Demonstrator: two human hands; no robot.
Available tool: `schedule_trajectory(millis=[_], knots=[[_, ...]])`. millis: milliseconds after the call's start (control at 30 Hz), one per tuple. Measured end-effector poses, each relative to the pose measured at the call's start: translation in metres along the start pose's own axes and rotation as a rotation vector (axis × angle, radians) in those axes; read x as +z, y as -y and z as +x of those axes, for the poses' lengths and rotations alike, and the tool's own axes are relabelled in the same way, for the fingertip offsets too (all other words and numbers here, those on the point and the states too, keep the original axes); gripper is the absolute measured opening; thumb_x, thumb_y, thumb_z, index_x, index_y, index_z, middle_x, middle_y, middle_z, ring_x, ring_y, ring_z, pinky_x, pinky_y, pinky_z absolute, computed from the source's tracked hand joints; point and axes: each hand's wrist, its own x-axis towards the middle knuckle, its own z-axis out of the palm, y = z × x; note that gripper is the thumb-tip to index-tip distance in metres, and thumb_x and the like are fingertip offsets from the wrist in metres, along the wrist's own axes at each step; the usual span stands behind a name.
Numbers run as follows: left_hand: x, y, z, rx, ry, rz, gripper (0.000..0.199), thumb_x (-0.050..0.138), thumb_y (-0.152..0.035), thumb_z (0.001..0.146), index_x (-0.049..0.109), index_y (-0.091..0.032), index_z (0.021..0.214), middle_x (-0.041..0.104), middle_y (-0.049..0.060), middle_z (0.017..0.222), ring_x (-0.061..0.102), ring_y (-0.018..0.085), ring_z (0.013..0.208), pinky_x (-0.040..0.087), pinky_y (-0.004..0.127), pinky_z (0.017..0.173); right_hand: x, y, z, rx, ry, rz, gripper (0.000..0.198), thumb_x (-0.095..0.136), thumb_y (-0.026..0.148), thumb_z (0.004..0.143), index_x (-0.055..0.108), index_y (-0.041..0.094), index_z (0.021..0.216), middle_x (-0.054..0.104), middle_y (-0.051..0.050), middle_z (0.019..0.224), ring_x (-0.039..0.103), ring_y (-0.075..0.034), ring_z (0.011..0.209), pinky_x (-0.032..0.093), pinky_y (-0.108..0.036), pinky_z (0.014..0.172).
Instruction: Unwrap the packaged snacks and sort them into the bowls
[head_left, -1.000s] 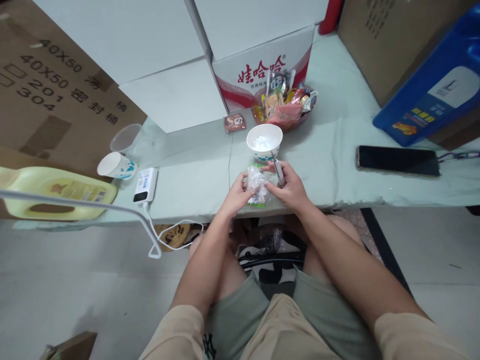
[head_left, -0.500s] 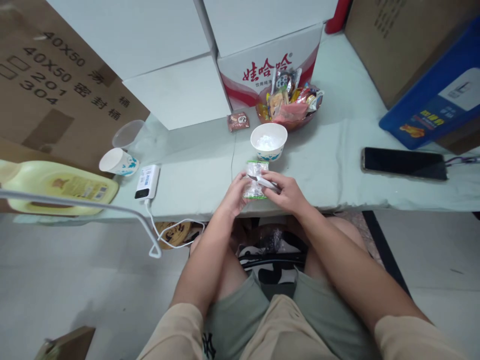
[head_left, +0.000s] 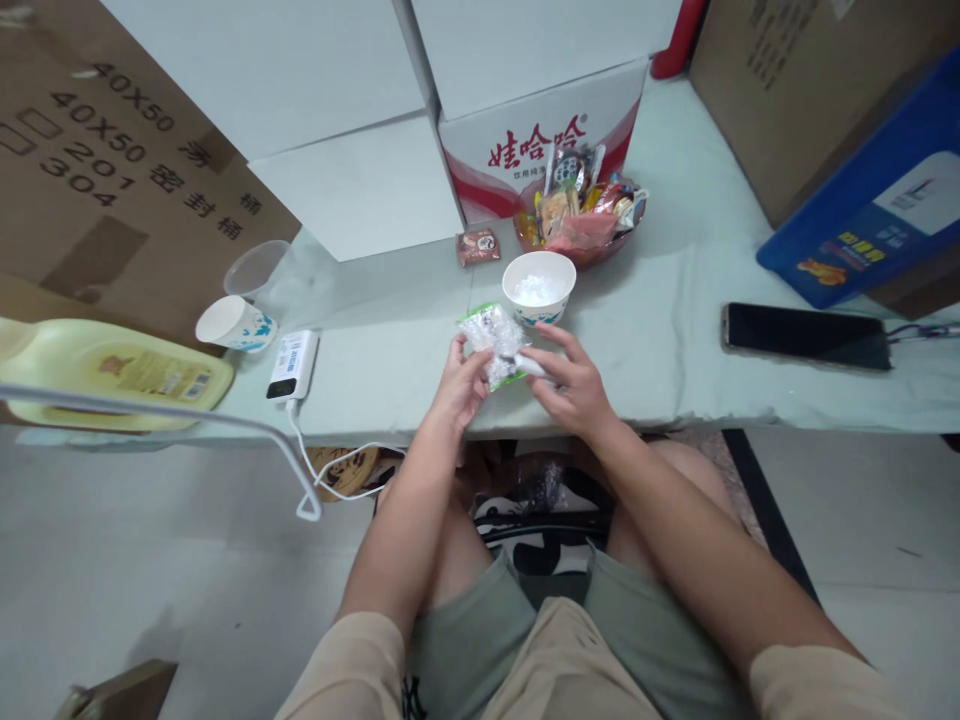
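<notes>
A clear plastic packet (head_left: pixel 491 335) with green ends is pinched by my left hand (head_left: pixel 463 385), held tilted just above the front of the table. My right hand (head_left: pixel 571 380) grips a small knife (head_left: pixel 534 366) with a white handle. Its short dark blade points left and meets the packet's surface; whether it has cut through cannot be made out. The thumb and index finger of that hand close on the handle while other fingers spread. Right behind the packet stands a white paper bowl (head_left: pixel 538 285) with whitish, clear pieces in it.
Behind the bowl are a brown snack packet (head_left: pixel 478 246) and a glass bowl (head_left: pixel 630 238) of wrapped snacks. A power bank (head_left: pixel 294 365), tipped paper cup (head_left: pixel 238 325) and yellow bottle (head_left: pixel 127 375) lie left. A phone (head_left: pixel 806 336) and blue box (head_left: pixel 847 230) are right.
The packet has turned and shifted slightly left, its top edge now tilted. My left hand has moved a little left, and the fingers of my right hand have spread more around the knife.
</notes>
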Motion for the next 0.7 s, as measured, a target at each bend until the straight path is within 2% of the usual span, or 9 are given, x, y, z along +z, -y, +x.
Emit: schedule_trajectory(millis=[33, 100, 167, 233, 333, 500, 633, 700], knots=[[-0.001, 0.0, 0.001, 0.049, -0.028, 0.004, 0.067, 0.084, -0.027, 0.061, 0.043, -0.03, 0.114, 0.07, -0.001, 0.104, 0.069, 0.018, 0.088, 0.057, 0.03, 0.074, -0.001, 0.0, 0.001, 0.076, -0.055, 0.024, 0.031, 0.059, 0.034, 0.084, 0.072, 0.026, 0.111, 0.065, -0.01, 0.125, 0.062, -0.028, 0.115, 0.051, -0.047, 0.102], [-0.002, -0.001, 0.003, 0.118, -0.069, 0.04, 0.071, 0.085, -0.026, 0.061, 0.04, -0.032, 0.116, 0.069, 0.001, 0.109, 0.068, 0.019, 0.094, 0.057, 0.031, 0.076, -0.001, -0.001, 0.002, 0.244, -0.067, 0.132, 0.035, 0.054, 0.042, 0.088, 0.068, 0.024, 0.115, 0.068, -0.008, 0.103, 0.066, -0.023, 0.089, 0.055, -0.041, 0.084], [-0.003, 0.0, 0.003, 0.161, -0.084, 0.098, 0.071, 0.084, -0.026, 0.063, 0.039, -0.031, 0.118, 0.068, 0.003, 0.112, 0.068, 0.019, 0.093, 0.056, 0.03, 0.074, 0.002, -0.003, 0.002, 0.396, -0.004, 0.306, 0.04, 0.048, 0.047, 0.09, 0.059, 0.024, 0.12, 0.064, -0.001, 0.081, 0.059, -0.017, 0.066, 0.052, -0.034, 0.066], [-0.003, 0.003, 0.003, 0.197, -0.073, 0.165, 0.071, 0.083, -0.026, 0.065, 0.039, -0.031, 0.12, 0.067, 0.004, 0.114, 0.068, 0.017, 0.09, 0.055, 0.029, 0.075, 0.007, -0.003, 0.001, 0.486, 0.047, 0.459, 0.039, 0.047, 0.049, 0.089, 0.049, 0.025, 0.119, 0.061, 0.004, 0.071, 0.051, -0.013, 0.053, 0.045, -0.028, 0.055], [-0.003, 0.007, 0.001, 0.234, -0.01, 0.239, 0.071, 0.083, -0.028, 0.066, 0.04, -0.031, 0.123, 0.065, 0.005, 0.117, 0.068, 0.016, 0.089, 0.054, 0.031, 0.081, 0.016, -0.002, -0.001, 0.517, 0.074, 0.533, 0.036, 0.054, 0.052, 0.085, 0.038, 0.027, 0.106, 0.061, 0.009, 0.066, 0.047, -0.01, 0.047, 0.04, -0.024, 0.05], [0.0, 0.009, -0.002, 0.245, 0.07, 0.224, 0.073, 0.087, -0.032, 0.063, 0.044, -0.03, 0.122, 0.067, 0.005, 0.117, 0.068, 0.018, 0.092, 0.055, 0.031, 0.081, 0.021, -0.001, -0.001, 0.537, 0.066, 0.441, 0.037, 0.055, 0.055, 0.083, 0.031, 0.028, 0.091, 0.065, 0.007, 0.068, 0.051, -0.011, 0.047, 0.038, -0.024, 0.049], [-0.001, 0.0, -0.002, 0.244, -0.038, 0.087, 0.076, 0.089, -0.034, 0.061, 0.044, -0.033, 0.122, 0.069, 0.003, 0.115, 0.068, 0.018, 0.094, 0.056, 0.026, 0.073, 0.018, 0.0, -0.002, 0.558, 0.121, 0.327, 0.034, 0.055, 0.052, 0.082, 0.032, 0.027, 0.087, 0.069, 0.005, 0.069, 0.053, -0.013, 0.047, 0.038, -0.026, 0.052], [-0.006, -0.007, 0.0, 0.277, -0.119, 0.027, 0.074, 0.087, -0.035, 0.063, 0.044, -0.035, 0.123, 0.069, 0.002, 0.117, 0.068, 0.018, 0.098, 0.057, 0.025, 0.074, 0.015, 0.001, -0.002, 0.572, 0.187, 0.251, 0.031, 0.057, 0.048, 0.081, 0.035, 0.027, 0.087, 0.071, 0.004, 0.069, 0.054, -0.014, 0.049, 0.039, -0.028, 0.053]])
